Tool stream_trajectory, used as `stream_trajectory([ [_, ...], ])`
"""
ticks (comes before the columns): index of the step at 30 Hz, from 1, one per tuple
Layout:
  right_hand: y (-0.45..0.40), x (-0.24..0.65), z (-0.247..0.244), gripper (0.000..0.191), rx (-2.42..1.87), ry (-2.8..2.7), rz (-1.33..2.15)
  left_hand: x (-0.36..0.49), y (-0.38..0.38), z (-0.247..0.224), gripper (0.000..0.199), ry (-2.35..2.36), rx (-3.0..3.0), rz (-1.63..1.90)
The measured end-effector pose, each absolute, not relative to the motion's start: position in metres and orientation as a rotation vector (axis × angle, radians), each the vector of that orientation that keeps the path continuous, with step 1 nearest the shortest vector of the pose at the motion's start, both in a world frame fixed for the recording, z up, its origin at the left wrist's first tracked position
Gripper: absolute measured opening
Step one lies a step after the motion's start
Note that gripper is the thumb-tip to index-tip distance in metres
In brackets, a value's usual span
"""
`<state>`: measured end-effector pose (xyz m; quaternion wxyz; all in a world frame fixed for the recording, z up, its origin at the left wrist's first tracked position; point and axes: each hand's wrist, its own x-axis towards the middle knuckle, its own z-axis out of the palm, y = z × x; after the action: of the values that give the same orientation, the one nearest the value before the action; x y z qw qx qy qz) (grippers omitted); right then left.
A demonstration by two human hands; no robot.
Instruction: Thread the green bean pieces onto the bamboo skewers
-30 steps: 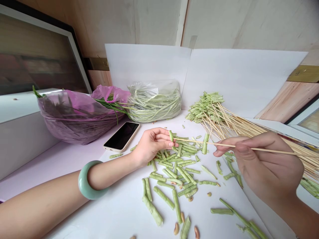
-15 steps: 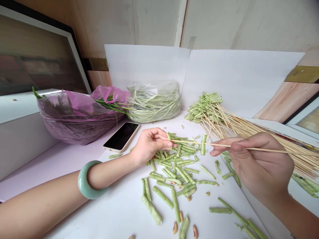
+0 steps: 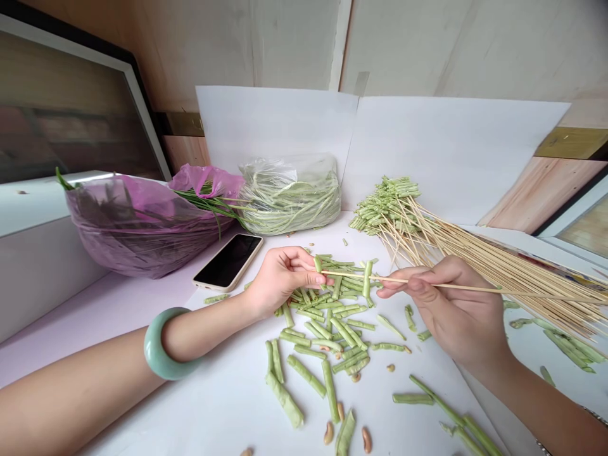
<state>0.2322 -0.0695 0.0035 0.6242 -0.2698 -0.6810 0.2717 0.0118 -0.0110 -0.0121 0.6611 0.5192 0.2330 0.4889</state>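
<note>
Nearer left hand, right hand

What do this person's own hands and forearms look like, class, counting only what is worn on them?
The left hand and the right hand wear no gloves, and no sleeve shows on either forearm. A thick, rounded, pale green bangle with a smooth, glossy surface circles the left wrist. A thin, silvery bracelet shows partly near the right wrist; its details are too small to tell.
</note>
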Motion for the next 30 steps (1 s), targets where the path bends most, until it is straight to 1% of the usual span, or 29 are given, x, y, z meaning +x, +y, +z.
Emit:
stream_trajectory([
  [4,-0.069,0.234,0.001,0.012,-0.623,-1.595,0.673,0.012,-0.012,-0.013,0.022,0.477,1.179,1.089],
  [7,-0.069,0.232,-0.002,0.016,-0.600,-1.647,0.743,0.012,-0.014,-0.013,0.020,0.460,1.227,1.004],
  [15,-0.071,0.224,-0.011,0.022,-0.618,-1.693,0.855,0.013,-0.021,-0.012,0.020,0.508,1.273,0.908],
  [23,-0.075,0.222,-0.009,0.018,-0.703,-1.641,0.868,0.014,-0.018,-0.011,0.022,0.561,1.357,0.926],
  [30,-0.071,0.227,-0.013,0.020,-0.693,-1.729,0.904,0.013,-0.021,-0.008,0.022,0.690,1.622,1.007],
])
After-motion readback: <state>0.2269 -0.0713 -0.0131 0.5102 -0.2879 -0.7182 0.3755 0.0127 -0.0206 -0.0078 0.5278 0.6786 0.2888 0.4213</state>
